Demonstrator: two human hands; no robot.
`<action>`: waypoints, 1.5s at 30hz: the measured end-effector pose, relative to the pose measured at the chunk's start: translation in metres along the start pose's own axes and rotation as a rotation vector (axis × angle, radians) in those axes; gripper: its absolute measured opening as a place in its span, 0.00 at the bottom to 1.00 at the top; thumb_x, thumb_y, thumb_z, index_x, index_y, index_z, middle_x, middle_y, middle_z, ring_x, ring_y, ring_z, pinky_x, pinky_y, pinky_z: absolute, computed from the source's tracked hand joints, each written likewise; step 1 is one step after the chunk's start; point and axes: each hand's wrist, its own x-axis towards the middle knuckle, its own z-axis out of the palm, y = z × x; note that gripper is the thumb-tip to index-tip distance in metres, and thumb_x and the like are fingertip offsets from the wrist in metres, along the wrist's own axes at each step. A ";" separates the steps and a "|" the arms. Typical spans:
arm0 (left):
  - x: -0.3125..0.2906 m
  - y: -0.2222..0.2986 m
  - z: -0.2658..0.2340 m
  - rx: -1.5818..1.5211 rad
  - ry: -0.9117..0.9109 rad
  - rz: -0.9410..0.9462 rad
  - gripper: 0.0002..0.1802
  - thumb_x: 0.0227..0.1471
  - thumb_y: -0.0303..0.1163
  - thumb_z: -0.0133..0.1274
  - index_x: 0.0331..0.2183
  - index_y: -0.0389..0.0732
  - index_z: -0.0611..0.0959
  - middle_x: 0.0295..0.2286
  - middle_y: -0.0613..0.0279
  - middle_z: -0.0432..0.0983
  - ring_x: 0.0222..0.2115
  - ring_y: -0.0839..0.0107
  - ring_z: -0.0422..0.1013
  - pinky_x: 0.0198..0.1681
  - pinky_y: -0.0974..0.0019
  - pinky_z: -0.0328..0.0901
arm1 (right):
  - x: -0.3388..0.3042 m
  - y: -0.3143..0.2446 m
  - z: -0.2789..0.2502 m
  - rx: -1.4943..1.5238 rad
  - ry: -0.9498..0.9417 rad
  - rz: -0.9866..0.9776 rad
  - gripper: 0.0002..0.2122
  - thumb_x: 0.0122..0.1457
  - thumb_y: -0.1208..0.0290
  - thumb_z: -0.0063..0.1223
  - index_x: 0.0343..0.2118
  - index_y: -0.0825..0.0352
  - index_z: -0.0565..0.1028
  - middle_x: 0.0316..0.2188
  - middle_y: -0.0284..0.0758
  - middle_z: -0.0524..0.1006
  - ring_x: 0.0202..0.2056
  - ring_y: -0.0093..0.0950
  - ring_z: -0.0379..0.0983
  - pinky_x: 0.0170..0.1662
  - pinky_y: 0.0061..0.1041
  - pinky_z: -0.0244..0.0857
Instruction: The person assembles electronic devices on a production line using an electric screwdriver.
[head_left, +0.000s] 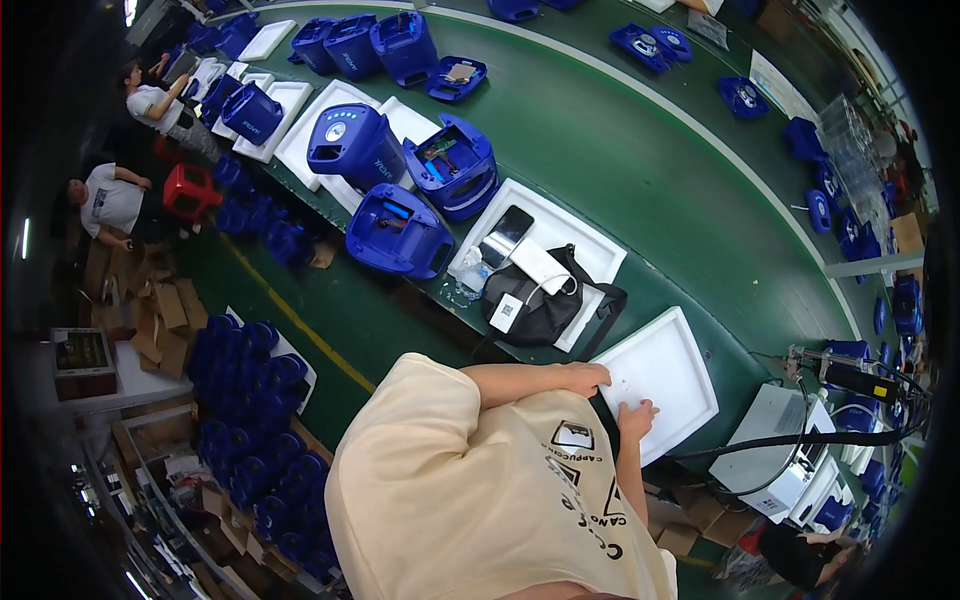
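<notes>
A white, shallow tray (683, 375) lies on the green bench right in front of me. Over its near left edge is my left hand (586, 378), its fingers curled together; whatever they may hold is too small to see. My right hand (637, 416) rests at the near edge of the same tray, with fingers bent and apart and nothing visible in them. Small specks lie on the tray between the two hands. To the left, a black bag (530, 300) lies on another white tray (602, 262), with a dark phone (507, 232) and a white power bank (543, 266) by it.
Open blue housings (400, 232) and an upright blue speaker-like unit (350, 145) stand farther left along the bench. A green conveyor belt (600, 160) runs beyond. On the right is a white machine (765, 445) with a black cable. Co-workers (115, 200) are at the far left.
</notes>
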 end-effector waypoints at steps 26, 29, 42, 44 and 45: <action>-0.093 0.065 -0.044 -0.394 0.818 -0.223 0.08 0.55 0.25 0.52 0.37 0.35 0.83 0.27 0.62 0.82 0.27 0.79 0.74 0.32 0.71 0.69 | 0.036 0.012 -0.028 -0.286 -0.193 -0.212 0.30 0.39 0.47 0.72 0.35 0.70 0.78 0.34 0.48 0.82 0.38 0.45 0.81 0.44 0.39 0.74; -0.081 0.075 -0.039 -0.369 0.900 -0.225 0.09 0.55 0.25 0.52 0.37 0.34 0.83 0.26 0.62 0.81 0.27 0.78 0.75 0.32 0.71 0.69 | 0.035 0.016 -0.028 -0.341 -0.176 -0.298 0.30 0.39 0.45 0.72 0.34 0.70 0.78 0.33 0.47 0.82 0.37 0.45 0.81 0.43 0.40 0.74; -0.052 0.110 0.033 -0.067 0.605 -0.306 0.14 0.55 0.30 0.49 0.40 0.35 0.83 0.33 0.49 0.80 0.33 0.54 0.77 0.38 0.54 0.70 | 0.061 0.037 -0.049 -0.223 -0.202 -0.440 0.22 0.45 0.49 0.69 0.28 0.67 0.81 0.26 0.43 0.82 0.31 0.41 0.81 0.38 0.37 0.74; -0.046 0.112 0.027 -0.035 0.601 -0.298 0.14 0.55 0.30 0.49 0.40 0.35 0.83 0.33 0.49 0.80 0.34 0.53 0.77 0.39 0.54 0.70 | 0.057 0.035 -0.050 -0.222 -0.203 -0.411 0.21 0.45 0.49 0.69 0.28 0.67 0.81 0.26 0.43 0.82 0.30 0.41 0.81 0.38 0.37 0.74; -0.044 0.112 0.022 0.010 0.610 -0.279 0.13 0.55 0.29 0.49 0.40 0.36 0.83 0.34 0.50 0.80 0.35 0.52 0.77 0.40 0.53 0.70 | 0.056 0.033 -0.050 -0.230 -0.181 -0.434 0.21 0.45 0.50 0.69 0.28 0.67 0.81 0.26 0.43 0.82 0.30 0.41 0.81 0.38 0.37 0.74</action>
